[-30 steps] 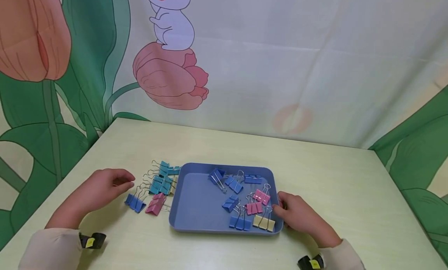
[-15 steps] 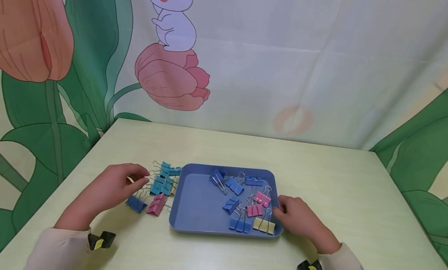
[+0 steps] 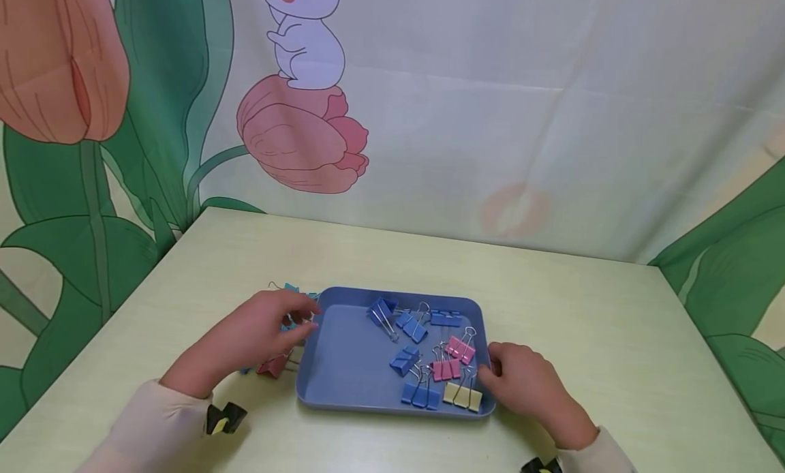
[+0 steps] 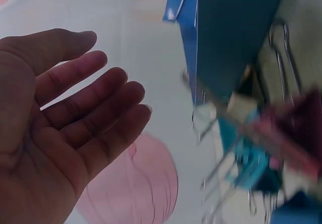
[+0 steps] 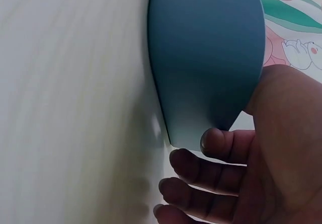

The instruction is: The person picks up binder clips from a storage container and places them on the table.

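Note:
A blue tray (image 3: 346, 371) lies on the table with several binder clips in its right half: blue ones (image 3: 420, 395), pink ones (image 3: 445, 370) and a yellow one (image 3: 463, 396). My right hand (image 3: 524, 381) grips the tray's right wall, thumb over the rim and fingers outside; the right wrist view shows the wall (image 5: 206, 48) close up. My left hand (image 3: 260, 333) hovers by the tray's left rim with nothing in it, its fingers (image 4: 108, 123) loosely extended. Beneath and behind it, partly hidden, are more binder clips, including a dark pink one (image 3: 272, 366) and teal ones (image 4: 251, 163).
The pale table (image 3: 576, 309) extends around the tray on all sides. A curtain (image 3: 454, 118) printed with tulips and a white animal hangs behind the table. Black bands (image 3: 225, 418) are worn on both wrists.
My left hand has moved right, across the clips outside the tray, up to the tray's left rim. The right hand keeps its grip, and the tray has hardly shifted.

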Action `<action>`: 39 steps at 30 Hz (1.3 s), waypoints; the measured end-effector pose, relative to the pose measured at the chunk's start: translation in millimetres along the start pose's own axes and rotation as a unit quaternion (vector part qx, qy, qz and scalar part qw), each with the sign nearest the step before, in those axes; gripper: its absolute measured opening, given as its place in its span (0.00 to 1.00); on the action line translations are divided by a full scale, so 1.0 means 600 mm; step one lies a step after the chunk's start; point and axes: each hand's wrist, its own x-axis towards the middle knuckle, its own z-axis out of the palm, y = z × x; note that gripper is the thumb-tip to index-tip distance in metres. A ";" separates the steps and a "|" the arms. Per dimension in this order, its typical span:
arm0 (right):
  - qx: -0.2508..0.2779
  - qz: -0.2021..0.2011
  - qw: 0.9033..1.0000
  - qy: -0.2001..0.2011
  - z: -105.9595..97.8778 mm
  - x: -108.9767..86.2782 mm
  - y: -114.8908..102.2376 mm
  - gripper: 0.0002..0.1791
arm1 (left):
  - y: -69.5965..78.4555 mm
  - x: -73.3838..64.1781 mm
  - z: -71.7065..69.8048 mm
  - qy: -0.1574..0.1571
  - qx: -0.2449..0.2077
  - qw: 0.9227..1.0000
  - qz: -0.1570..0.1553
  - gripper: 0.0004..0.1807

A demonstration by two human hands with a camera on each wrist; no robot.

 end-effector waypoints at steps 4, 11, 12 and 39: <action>-0.002 -0.005 1.000 0.005 -0.002 0.000 0.001 0.14 | 0.022 0.018 0.017 -0.024 -0.008 1.000 0.006 0.12; -0.011 -0.013 1.000 0.013 0.000 0.003 0.006 0.12 | 0.048 0.041 0.039 -0.045 -0.008 0.999 0.011 0.15; -0.012 -0.015 1.000 0.014 0.000 0.003 0.007 0.12 | 0.050 0.044 0.042 -0.047 -0.009 0.999 0.013 0.15; -0.016 -0.018 1.000 0.010 -0.001 0.003 0.004 0.11 | 0.125 0.106 0.101 -0.198 -0.026 0.979 0.047 0.22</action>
